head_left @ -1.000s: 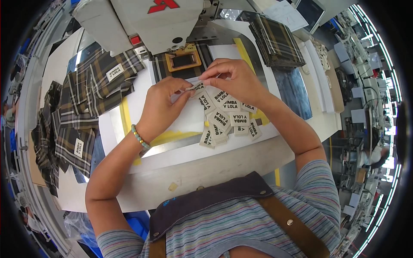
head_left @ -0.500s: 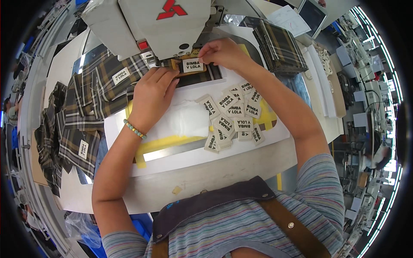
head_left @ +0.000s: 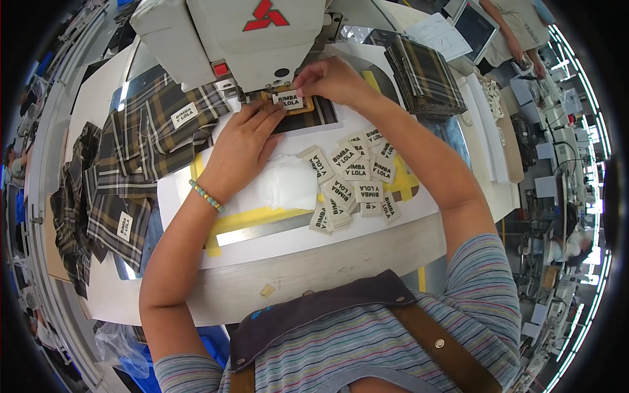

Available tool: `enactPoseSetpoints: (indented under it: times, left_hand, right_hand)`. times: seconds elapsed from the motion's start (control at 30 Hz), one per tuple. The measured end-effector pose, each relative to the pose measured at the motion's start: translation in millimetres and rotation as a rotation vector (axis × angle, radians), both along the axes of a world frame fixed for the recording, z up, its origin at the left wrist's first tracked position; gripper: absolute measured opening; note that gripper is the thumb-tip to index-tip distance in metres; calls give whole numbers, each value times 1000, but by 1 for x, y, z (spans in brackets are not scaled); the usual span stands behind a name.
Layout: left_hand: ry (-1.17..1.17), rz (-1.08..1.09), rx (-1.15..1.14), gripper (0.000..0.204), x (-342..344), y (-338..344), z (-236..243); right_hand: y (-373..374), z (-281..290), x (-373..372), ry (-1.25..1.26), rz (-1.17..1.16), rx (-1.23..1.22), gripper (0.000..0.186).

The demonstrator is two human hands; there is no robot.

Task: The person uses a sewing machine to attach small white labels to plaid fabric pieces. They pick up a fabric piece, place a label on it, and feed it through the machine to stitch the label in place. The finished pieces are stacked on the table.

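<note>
A white fabric label (head_left: 289, 101) with dark lettering lies within an orange-brown frame (head_left: 309, 106) beneath the sewing machine head (head_left: 252, 46). My right hand (head_left: 333, 80) pinches the label at its upper right. My left hand (head_left: 244, 145) lies flat, fingers stretched, their tips touching the label's left side. Below the frame shows a strip of dark plaid fabric (head_left: 325, 112). Several loose labels (head_left: 356, 171) are piled on the white work surface, nearer to me. The needle area is partly hidden by the machine head.
Plaid pieces (head_left: 141, 141) with labels on them spread over the left side. A stack of folded plaid fabric (head_left: 426, 75) stands at the right back. Yellow tape (head_left: 265, 215) edges the work surface. Another person's hand (head_left: 515, 49) shows beyond the screen (head_left: 473, 29).
My left hand has slid rightward, bringing its fingertips onto the label. My right hand and the label have shifted slightly left. Another person has come into view at the upper right.
</note>
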State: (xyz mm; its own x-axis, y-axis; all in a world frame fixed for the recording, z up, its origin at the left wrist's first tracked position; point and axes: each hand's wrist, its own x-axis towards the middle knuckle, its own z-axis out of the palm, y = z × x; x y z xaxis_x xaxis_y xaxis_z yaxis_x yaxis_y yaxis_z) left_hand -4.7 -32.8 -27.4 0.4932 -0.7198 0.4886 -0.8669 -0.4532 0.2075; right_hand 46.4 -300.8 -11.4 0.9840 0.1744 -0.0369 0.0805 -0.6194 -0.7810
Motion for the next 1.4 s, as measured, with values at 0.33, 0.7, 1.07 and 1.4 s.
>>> enactPoseSetpoints:
  times: [0.33, 0.7, 1.07, 1.4]
  left_hand:
    - [61, 23, 47, 47, 0, 1, -3]
    - [103, 13, 20, 48, 1, 0, -2]
    - [165, 35, -84, 41, -2, 4, 10]
    - [-12, 111, 186, 46, 16, 28, 10]
  right_hand:
    - [14, 11, -26, -388, 73, -309, 14]
    - [7, -1, -52, -896, 408, -689, 23]
    - [8, -28, -44, -784, 419, -387, 36]
    - [7, -30, -43, -797, 434, -493, 42]
